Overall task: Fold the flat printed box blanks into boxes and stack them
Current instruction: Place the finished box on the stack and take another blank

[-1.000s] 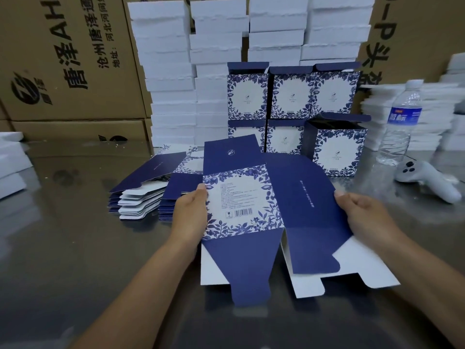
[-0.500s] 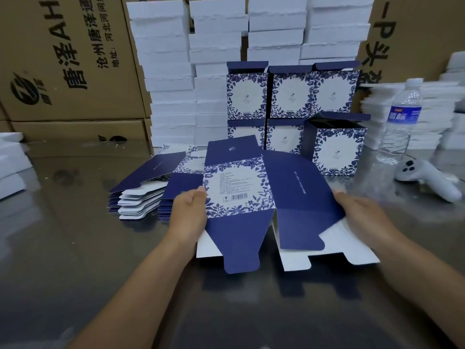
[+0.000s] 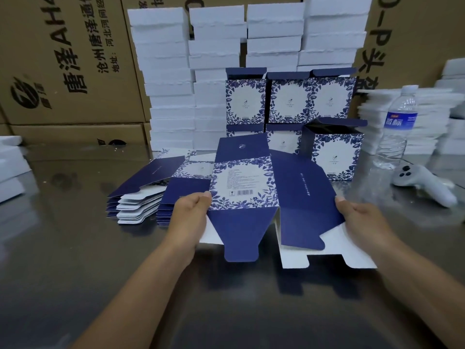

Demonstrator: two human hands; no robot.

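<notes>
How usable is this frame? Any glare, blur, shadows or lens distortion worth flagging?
Head view: the light is even and soft, with no harsh shadows. The metal table shows dim reflections of the cartons rather than blown-out glare. Wide-angle bending leans the cartons and white stacks outward. The frame is slightly soft overall, so the small print on the box blank is unreadable.

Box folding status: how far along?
Done: six folded boxes stacked at the back; the front box has its lid open. In hand: one blank, bottom flaps unfolded, pinched at its edges by the left hand and right hand. Left: a pile of flat blanks behind the left hand, count unclear.
</notes>
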